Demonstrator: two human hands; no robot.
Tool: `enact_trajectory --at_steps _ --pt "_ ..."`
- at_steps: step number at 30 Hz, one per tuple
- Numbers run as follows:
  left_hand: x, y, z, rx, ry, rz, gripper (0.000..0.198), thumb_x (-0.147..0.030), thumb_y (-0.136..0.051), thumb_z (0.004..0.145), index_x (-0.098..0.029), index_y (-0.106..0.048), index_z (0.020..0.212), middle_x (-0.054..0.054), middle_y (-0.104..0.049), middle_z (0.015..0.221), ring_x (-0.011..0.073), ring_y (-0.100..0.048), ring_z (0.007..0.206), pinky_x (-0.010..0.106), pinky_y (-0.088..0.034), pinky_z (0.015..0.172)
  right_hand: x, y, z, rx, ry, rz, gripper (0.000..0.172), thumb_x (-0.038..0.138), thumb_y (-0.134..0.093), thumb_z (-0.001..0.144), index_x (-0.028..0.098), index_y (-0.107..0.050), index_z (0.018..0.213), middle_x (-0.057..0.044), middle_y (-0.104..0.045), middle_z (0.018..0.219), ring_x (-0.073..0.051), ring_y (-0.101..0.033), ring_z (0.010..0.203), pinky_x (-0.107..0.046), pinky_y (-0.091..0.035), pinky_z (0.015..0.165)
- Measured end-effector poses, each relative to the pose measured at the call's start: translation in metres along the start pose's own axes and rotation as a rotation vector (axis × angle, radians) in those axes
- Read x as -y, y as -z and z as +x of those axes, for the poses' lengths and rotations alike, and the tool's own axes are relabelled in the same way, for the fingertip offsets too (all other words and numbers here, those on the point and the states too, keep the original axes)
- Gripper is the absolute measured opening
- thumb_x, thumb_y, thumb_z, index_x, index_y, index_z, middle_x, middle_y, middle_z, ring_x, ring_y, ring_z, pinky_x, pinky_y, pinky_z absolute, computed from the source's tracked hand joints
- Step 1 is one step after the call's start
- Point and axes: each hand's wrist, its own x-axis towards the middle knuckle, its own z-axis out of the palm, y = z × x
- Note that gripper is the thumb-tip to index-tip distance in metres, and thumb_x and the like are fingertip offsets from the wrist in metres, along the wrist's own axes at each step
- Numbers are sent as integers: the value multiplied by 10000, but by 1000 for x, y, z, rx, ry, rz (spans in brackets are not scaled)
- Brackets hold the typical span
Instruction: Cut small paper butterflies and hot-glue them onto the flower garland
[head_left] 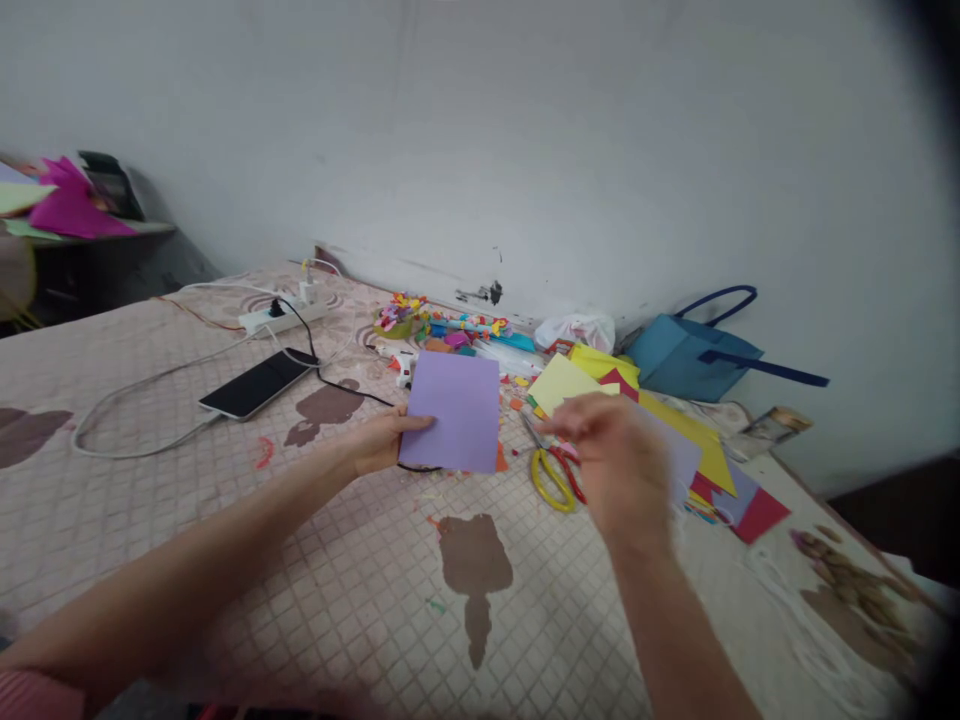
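A light purple sheet of paper (456, 410) is pinched at its left edge by my left hand (382, 440), thumb on top. The sheet is held above the cloth, near the middle of the view. My right hand (611, 455) is raised to the right of the sheet, and motion blurs its curled fingers, so I cannot tell whether anything is in them. Just left of that hand lie scissors (553, 480) with one yellow and one red handle, their blades pointing away from me. Behind the right hand are loose coloured sheets (564, 382), partly hidden by it.
A phone (259, 383) on a charging cable and a power strip (281, 315) lie to the left. Behind the purple sheet are a glue gun (405, 368), paper scraps and a pile of paper flowers (401, 312). A blue bag (690, 355) stands against the wall.
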Motion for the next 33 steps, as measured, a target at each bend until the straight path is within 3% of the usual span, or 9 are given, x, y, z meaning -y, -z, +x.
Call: enact_trajectory --at_steps 2,5,7,10,13,17,20,27,33 --pt "2 -3 -3 2 -6 0 329 -143 -711 714 -117 -605 1024 108 -721 859 217 -689 703 325 -557 672 -13 -10 6 3 -96 8 272 352 -632 814 219 -593 1048 -52 -612 1036 -187 -589 917 -323 -513 749" --pt "8 -5 -4 16 13 28 304 -167 -727 701 -101 -634 982 112 -720 860 210 -686 716 298 -547 680 -38 -25 9 115 -408 108 343 402 -687 714 225 -593 992 -21 -642 879 -167 -606 737 -269 -498 589" --pt "12 -5 -3 11 6 48 325 -229 -722 717 -105 -637 1005 120 -714 906 213 -682 733 292 -541 647 -53 -30 6 171 -482 146 307 411 -688 686 195 -611 889 -19 -646 775 -160 -592 633 -264 -476 527" --pt "11 -3 -2 -28 -120 37 432 -253 -664 775 -186 -553 1188 85 -701 973 193 -674 760 275 -521 628 -64 -28 0 126 -460 162 344 407 -685 672 208 -594 937 10 -632 704 -158 -586 624 -269 -472 562" --pt "7 0 -5 72 -233 94 593 -119 -628 758 -273 -446 1301 53 -689 1006 181 -663 820 294 -508 715 -66 -18 -2 28 -410 158 485 384 -691 668 268 -505 1101 60 -593 657 -140 -559 605 -250 -449 580" --pt "7 -2 -11 213 -351 406 443 -28 -634 687 -195 -642 1097 77 -678 997 194 -634 884 270 -486 756 -67 -9 -3 -25 -336 126 266 364 -668 697 236 -578 913 35 -587 705 -128 -527 622 -229 -416 572" --pt "12 -6 -13 124 -440 533 286 -23 -662 657 -145 -709 911 77 -675 923 173 -626 796 227 -476 684 -67 -10 -5 -13 -294 112 199 358 -625 731 218 -619 872 -1 -618 810 -140 -541 690 -242 -428 613" --pt "16 0 -6 -34 -503 361 156 -174 -731 690 -155 -688 838 41 -704 833 172 -648 786 267 -492 775 -56 -19 -12 128 -220 137 256 333 -644 713 243 -635 952 -24 -640 1004 -193 -587 885 -318 -481 766" --pt "23 -1 -6 -67 -463 425 186 -311 -711 730 -143 -668 797 53 -712 779 174 -654 740 254 -502 706 -63 -34 -23 18 -253 251 193 362 -687 732 206 -612 817 1 -627 765 -157 -611 711 -296 -504 689"
